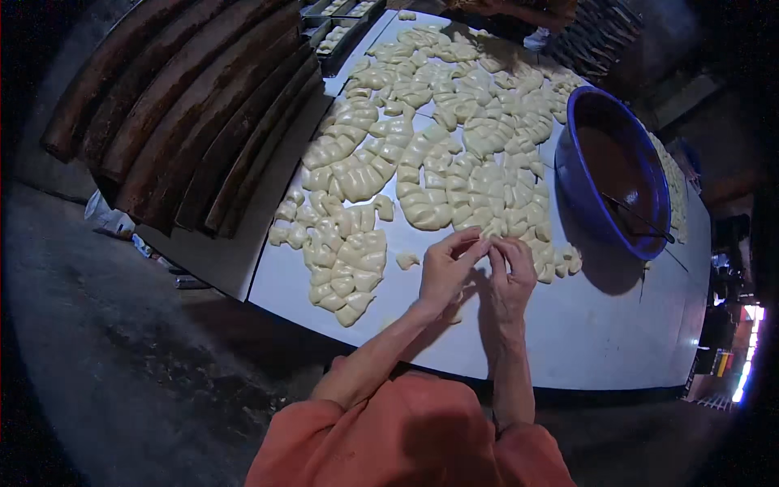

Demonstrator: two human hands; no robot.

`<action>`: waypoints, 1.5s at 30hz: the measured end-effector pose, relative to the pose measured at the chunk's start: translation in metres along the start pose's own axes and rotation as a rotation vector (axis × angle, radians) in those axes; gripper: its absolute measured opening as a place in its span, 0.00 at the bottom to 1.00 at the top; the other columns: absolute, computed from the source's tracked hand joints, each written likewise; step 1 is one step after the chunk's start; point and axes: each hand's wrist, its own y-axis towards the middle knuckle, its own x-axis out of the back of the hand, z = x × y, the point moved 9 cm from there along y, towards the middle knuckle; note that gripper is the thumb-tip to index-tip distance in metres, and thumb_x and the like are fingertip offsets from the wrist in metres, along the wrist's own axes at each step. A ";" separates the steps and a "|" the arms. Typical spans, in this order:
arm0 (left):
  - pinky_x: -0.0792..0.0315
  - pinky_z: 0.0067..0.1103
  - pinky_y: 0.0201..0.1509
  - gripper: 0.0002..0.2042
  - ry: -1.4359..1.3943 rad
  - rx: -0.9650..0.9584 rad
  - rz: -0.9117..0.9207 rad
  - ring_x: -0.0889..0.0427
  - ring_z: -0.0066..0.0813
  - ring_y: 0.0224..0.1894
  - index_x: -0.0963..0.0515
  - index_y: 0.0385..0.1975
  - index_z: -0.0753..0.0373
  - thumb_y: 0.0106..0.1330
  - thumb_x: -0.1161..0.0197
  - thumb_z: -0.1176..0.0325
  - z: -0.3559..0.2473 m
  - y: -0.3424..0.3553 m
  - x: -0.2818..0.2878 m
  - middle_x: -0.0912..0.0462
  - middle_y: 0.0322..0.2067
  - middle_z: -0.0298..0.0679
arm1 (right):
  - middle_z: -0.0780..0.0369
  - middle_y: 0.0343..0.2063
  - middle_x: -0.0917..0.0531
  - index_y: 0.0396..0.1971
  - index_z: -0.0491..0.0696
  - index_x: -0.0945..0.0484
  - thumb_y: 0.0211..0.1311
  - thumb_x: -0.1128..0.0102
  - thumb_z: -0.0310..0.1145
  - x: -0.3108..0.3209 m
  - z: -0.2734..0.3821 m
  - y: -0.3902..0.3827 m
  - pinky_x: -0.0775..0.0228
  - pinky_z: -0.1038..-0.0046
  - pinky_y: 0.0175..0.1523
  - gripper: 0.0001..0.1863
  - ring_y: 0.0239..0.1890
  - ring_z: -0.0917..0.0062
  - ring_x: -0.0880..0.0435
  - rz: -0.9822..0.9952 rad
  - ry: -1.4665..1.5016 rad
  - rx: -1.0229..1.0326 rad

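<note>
My left hand (445, 272) and my right hand (512, 280) meet over the near part of the white table. Their fingertips are pinched together on a small piece of pale dough (488, 233), mostly hidden by the fingers. Just beyond them spreads a large sheet of cut, glossy dough pieces (479, 191), packed side by side. To the left lies another cluster of dough pieces (349, 264). A loose scrap of dough (406, 260) sits by itself next to my left hand.
A blue-purple basin (571, 170) with brown filling (613, 166) stands right on the white table (600, 341); a dark-handled utensil (637, 215) leans in it. Long dark curved trays (187, 105) are stacked at left. Small trays with dough (337, 32) stand at far left. Another person (519, 12) is across the table.
</note>
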 end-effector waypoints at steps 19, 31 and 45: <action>0.20 0.19 0.34 0.14 0.018 0.166 0.307 0.17 0.20 0.36 0.19 0.47 0.68 0.68 0.35 0.66 -0.031 -0.012 -0.016 0.16 0.38 0.38 | 0.57 0.54 0.25 0.49 0.44 0.22 0.61 0.37 0.26 0.005 -0.011 -0.008 0.27 0.74 0.51 0.16 0.48 0.75 0.22 -0.021 0.724 -0.269; 0.25 0.15 0.33 0.13 -0.019 0.283 0.238 0.20 0.17 0.31 0.19 0.43 0.68 0.67 0.33 0.64 -0.016 -0.024 -0.016 0.16 0.31 0.34 | 0.59 0.37 0.17 0.40 0.39 0.18 0.67 0.38 0.31 0.014 -0.033 -0.018 0.27 0.75 0.39 0.10 0.35 0.79 0.21 0.028 0.435 -0.279; 0.21 0.23 0.48 0.23 0.997 0.219 0.298 0.15 0.32 0.45 0.24 0.56 0.65 0.61 0.30 0.63 -0.051 -0.095 0.117 0.17 0.47 0.44 | 0.53 0.43 0.18 0.48 0.41 0.21 0.62 0.40 0.30 0.005 -0.043 -0.081 0.27 0.71 0.51 0.15 0.42 0.68 0.17 0.584 -0.047 -0.299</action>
